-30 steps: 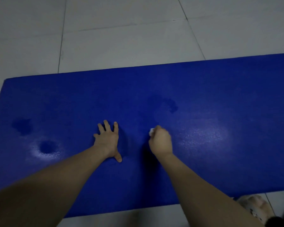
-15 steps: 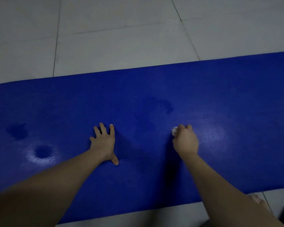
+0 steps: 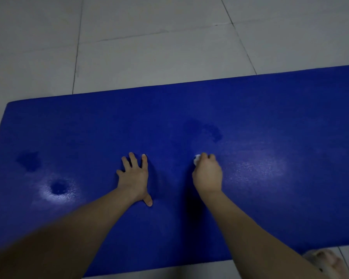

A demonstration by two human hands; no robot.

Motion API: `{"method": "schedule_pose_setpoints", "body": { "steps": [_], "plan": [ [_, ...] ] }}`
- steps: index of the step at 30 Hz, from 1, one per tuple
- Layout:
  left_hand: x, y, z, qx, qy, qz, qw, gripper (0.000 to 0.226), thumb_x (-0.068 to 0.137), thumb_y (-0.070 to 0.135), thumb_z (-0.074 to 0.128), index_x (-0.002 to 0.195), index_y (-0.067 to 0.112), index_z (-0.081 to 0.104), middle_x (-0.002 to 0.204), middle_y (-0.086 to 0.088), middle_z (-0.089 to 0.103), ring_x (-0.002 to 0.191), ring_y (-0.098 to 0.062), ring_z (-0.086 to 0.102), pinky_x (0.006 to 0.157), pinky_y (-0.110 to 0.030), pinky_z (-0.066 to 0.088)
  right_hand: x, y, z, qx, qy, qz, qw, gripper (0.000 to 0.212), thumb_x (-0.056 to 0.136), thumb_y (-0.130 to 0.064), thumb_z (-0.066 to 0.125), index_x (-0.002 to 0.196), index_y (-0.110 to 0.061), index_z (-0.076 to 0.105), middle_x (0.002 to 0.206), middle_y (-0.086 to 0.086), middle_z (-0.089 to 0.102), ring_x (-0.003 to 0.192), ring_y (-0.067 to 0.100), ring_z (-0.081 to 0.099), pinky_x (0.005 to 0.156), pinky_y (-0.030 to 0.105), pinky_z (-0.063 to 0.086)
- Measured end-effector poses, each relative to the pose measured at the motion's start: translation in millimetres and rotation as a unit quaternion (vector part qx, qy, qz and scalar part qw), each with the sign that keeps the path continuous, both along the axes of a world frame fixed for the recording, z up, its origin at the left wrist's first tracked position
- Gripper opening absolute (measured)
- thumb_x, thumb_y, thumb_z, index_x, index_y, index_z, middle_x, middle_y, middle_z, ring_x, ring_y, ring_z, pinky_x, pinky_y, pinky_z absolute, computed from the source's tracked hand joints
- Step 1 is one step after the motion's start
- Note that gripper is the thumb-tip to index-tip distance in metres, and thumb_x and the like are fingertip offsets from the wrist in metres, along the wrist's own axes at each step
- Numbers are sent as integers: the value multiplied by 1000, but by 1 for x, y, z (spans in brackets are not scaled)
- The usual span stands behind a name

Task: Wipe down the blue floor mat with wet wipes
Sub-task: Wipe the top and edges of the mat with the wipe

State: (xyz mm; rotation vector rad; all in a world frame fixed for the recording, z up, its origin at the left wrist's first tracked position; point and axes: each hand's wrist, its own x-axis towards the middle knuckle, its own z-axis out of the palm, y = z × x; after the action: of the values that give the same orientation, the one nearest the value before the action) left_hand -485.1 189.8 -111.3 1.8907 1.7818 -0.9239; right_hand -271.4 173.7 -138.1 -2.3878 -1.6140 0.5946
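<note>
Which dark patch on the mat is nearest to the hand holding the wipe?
The middle patch, just beyond the right hand and its wipe. The other two patches lie far off at the mat's left end.

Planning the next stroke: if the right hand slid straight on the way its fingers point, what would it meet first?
Likely the dark damp-looking patch just ahead of the right hand and its wipe; beyond that only bare blue mat to its far edge, then floor tiles.
</note>
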Motion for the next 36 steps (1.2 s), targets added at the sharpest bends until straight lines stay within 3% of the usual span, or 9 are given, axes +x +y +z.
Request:
{"method": "schedule_pose_setpoints", "body": {
  "steps": [4,10,14,18,22,24,27,31,36],
  "plan": [
    [-1,0,0,0,0,0,1000,172,46,63,95,156,14,-28,161,-28,-25,151,-52,-12,118,-64,27,-47,-10,-1,17,35,102,994,23,104,-27,46,108,-10,60,108,8,56,83,20,58,65,27,42],
    [-2,-1,0,-1,-3,5,1000,171,47,62,95,155,15,-29,161,-27,-27,151,-51,-13,118,-64,26,-30,-5,0,-31,21,212,977,9,99,-20,57,105,-13,58,107,5,55,79,22,57,61,32,42],
    [-2,0,1,0,-10,7,1000,171,46,62,95,156,16,-28,161,-26,-26,151,-51,-13,118,-64,26,40,2,2,-60,-18,67,996,29,78,-9,71,105,-17,61,116,4,62,92,26,68,65,30,51],
    [-2,-1,0,-1,-10,8,1000,172,45,61,96,155,15,-28,161,-27,-27,150,-52,-13,118,-64,26,117,4,5,-51,-27,-107,993,22,88,-8,65,109,-12,61,119,4,68,101,30,67,69,29,39],
    [-1,-2,0,3,-15,7,1000,171,47,59,96,156,14,-26,161,-28,-26,150,-53,-13,119,-65,24,112,12,-1,1,4,-155,988,13,99,-16,56,107,-6,58,111,12,70,95,34,66,70,36,49],
    [-1,-1,0,2,-12,6,1000,170,47,59,96,156,14,-27,161,-28,-26,150,-53,-13,119,-66,23,85,17,-5,19,27,-115,993,10,98,-15,54,105,-8,57,107,12,71,87,33,67,70,37,52],
    [-1,-1,0,3,-12,4,1000,170,48,60,96,156,14,-28,160,-28,-27,150,-53,-13,119,-65,23,26,22,-5,12,16,-22,1000,16,96,-9,54,112,-9,58,107,12,67,90,32,67,66,30,41],
    [-2,-2,-1,9,1,-2,1000,169,49,63,94,156,13,-26,161,-29,-24,150,-53,-10,119,-63,26,-55,19,-7,-3,30,116,993,20,97,-11,54,117,-13,56,113,8,63,93,23,65,72,29,46],
    [-2,-2,-2,4,5,-4,1000,168,50,64,93,155,13,-27,160,-29,-25,150,-53,-11,119,-62,26,-65,25,-7,-18,21,222,975,28,90,-15,68,116,-16,56,111,6,63,90,23,65,64,30,47]
  ]
}}
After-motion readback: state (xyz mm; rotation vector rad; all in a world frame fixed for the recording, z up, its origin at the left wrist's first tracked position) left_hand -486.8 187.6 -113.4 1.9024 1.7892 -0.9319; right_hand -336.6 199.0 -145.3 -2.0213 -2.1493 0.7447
